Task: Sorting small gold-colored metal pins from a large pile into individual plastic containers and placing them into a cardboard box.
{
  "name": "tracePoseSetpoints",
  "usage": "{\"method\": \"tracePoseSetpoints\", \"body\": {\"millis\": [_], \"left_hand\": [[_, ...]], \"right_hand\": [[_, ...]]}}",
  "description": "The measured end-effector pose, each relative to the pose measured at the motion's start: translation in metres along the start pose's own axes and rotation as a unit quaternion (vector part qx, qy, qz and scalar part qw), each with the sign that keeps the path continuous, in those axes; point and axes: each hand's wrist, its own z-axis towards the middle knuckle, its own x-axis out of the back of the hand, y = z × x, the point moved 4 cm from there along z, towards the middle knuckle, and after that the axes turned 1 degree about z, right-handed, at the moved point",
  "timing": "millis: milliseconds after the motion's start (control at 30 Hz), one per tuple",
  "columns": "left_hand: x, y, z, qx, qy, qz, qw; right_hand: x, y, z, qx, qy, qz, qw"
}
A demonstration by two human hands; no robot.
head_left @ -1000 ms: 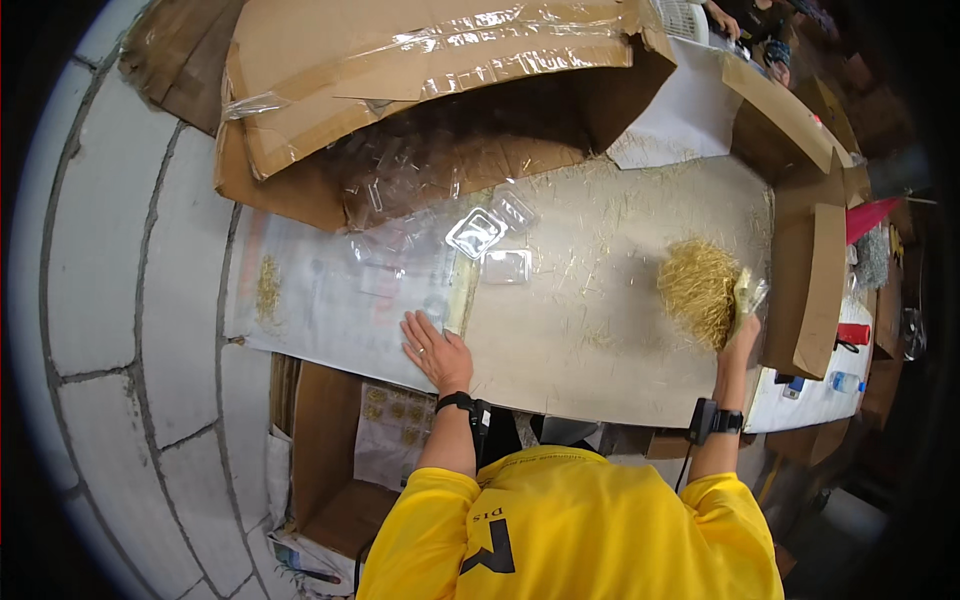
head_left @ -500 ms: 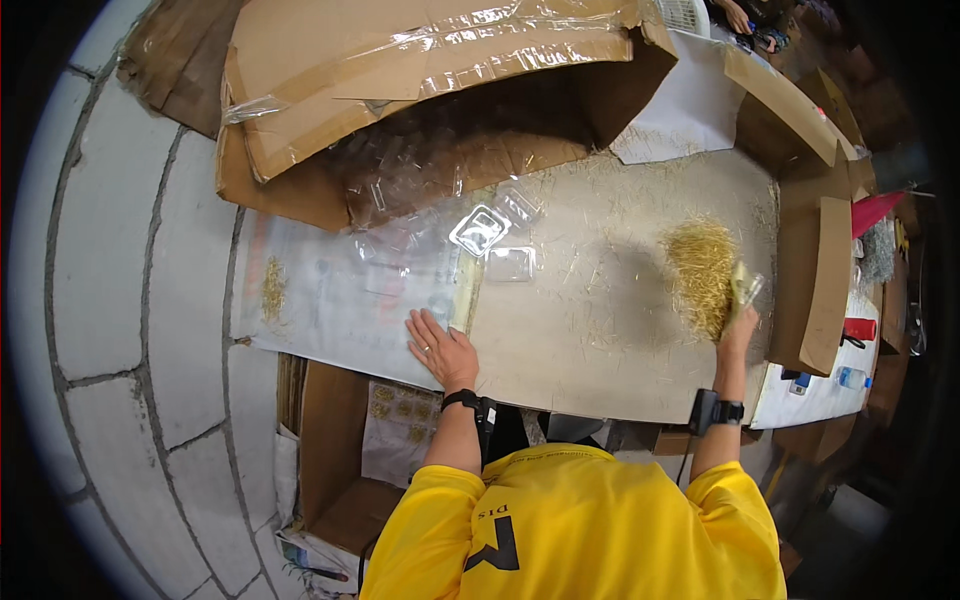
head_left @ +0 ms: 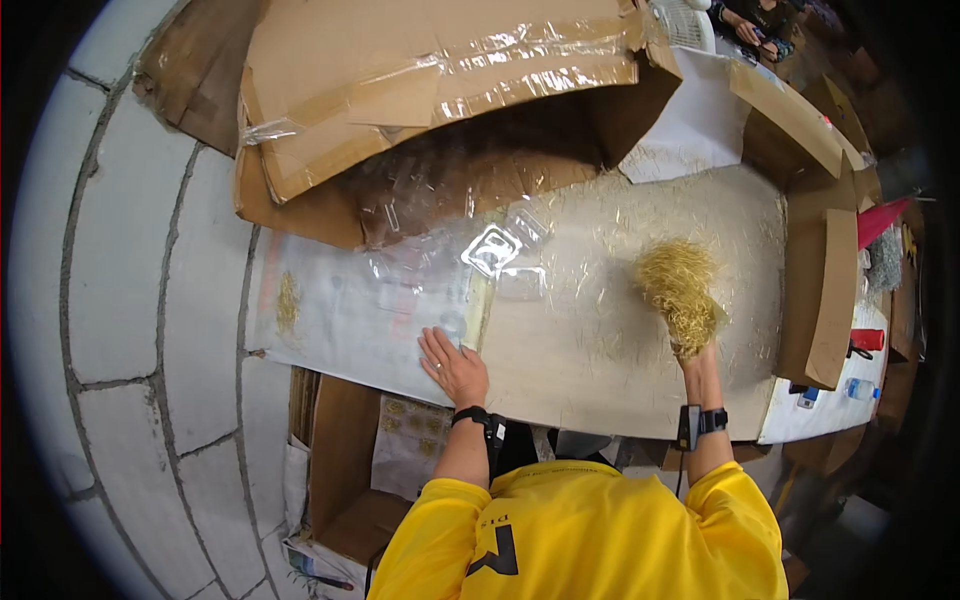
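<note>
My left hand lies flat, fingers spread, on the plastic-covered left part of the table, beside a pale yellow strip. It holds nothing. My right hand is at the near edge of a heap of thin gold-coloured pieces, too fine for me to name. Gold strands hide most of its fingers. A pale yellowish flat piece shows beside the hand, which seems to grip it. Clear plastic boxes lie at the middle of the table, by the mouth of a big taped carton.
The big carton leans over the table's far left. Cardboard walls border the right side. Loose gold pieces lie at the far left. A bottle and a red object stand right. Another person's hands show at top right.
My right hand has moved left and slightly nearer, and the gold heap has shifted left and bunched up over its fingers. My left hand stays flat on the table. The whole view has shifted slightly.
</note>
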Motion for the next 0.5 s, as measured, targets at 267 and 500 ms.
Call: {"method": "tracePoseSetpoints", "body": {"millis": [267, 500], "left_hand": [[-0.001, 0.002, 0.003, -0.002, 0.004, 0.008, 1.0], [0.0, 0.003, -0.001, -0.001, -0.009, 0.007, 1.0]], "right_hand": [[-0.025, 0.015, -0.019, -0.205, -0.154, 0.172, 0.951], [-0.006, 0.018, -0.011, -0.213, -0.288, 0.207, 0.91]]}}
